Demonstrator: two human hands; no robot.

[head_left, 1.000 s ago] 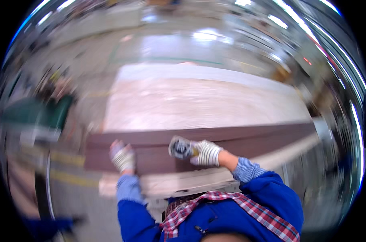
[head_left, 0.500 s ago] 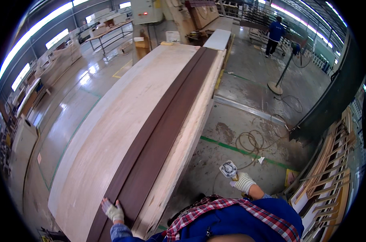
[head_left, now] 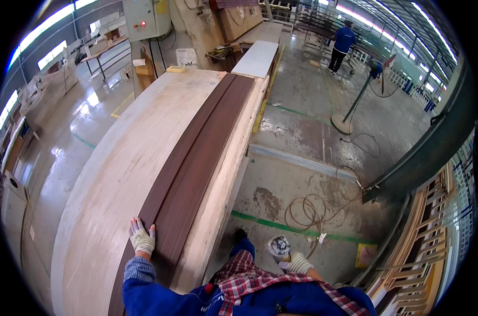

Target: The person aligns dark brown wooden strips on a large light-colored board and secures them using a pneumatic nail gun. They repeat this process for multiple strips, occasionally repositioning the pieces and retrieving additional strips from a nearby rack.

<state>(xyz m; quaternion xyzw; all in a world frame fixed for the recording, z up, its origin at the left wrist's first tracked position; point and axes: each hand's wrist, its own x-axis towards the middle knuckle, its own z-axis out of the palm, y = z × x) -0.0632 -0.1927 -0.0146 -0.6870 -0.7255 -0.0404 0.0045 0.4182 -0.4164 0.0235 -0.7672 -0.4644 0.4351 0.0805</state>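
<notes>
A long dark brown grooved board (head_left: 197,179) lies lengthwise on a pale wooden workbench (head_left: 128,152). My left hand (head_left: 142,238), in a striped knit glove, rests flat with fingers spread on the board's near part, by its left edge. Off the bench's right side, my right hand (head_left: 300,264), gloved the same way, is closed around a hand-held tool with a grey and white head (head_left: 279,246). The tool hangs over the floor, apart from the board. Its exact kind I cannot make out, and my fingers hide part of its body.
A thin hose (head_left: 306,213) lies coiled on the floor at right. Farther off stand a round-based pole (head_left: 342,124) and a person in blue (head_left: 342,45). Wooden strips (head_left: 415,242) fill a rack at my right. A white panel (head_left: 255,58) extends beyond the bench's far end.
My left hand has slid forward along the board. The tool in my right hand has come lower and nearer my body. The view has shifted forward and to the right.
</notes>
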